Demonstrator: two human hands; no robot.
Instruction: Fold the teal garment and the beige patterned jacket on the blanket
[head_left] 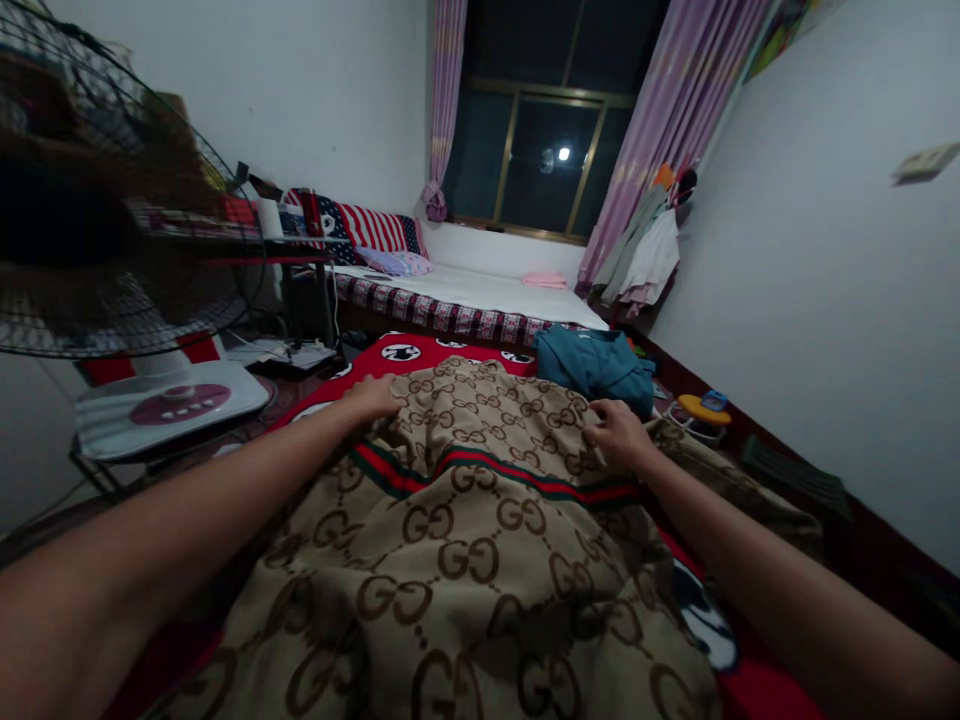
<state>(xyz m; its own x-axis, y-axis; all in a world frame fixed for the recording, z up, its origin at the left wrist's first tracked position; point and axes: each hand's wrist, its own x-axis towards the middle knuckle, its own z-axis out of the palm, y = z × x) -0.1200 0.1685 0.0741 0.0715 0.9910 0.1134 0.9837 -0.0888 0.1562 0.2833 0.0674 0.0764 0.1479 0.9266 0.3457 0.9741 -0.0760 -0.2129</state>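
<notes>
A beige cloth garment (465, 560) with brown letter patterns and a green-red-green stripe lies spread over a red patterned cover (450, 350). At its upper left edge, my left hand (373, 398) has its fingers closed on the fabric. My right hand (616, 434) pinches the garment at its upper right side. Just beyond my right hand sits a folded teal garment (596, 365). The tips of my left fingers are partly blurred.
A fan (112, 200) stands close at the left, beside a white-topped base (172, 405). Behind are a bed (480, 290), a window (547, 160) and hanging clothes (651, 255). An orange stool (701, 408) is at the right.
</notes>
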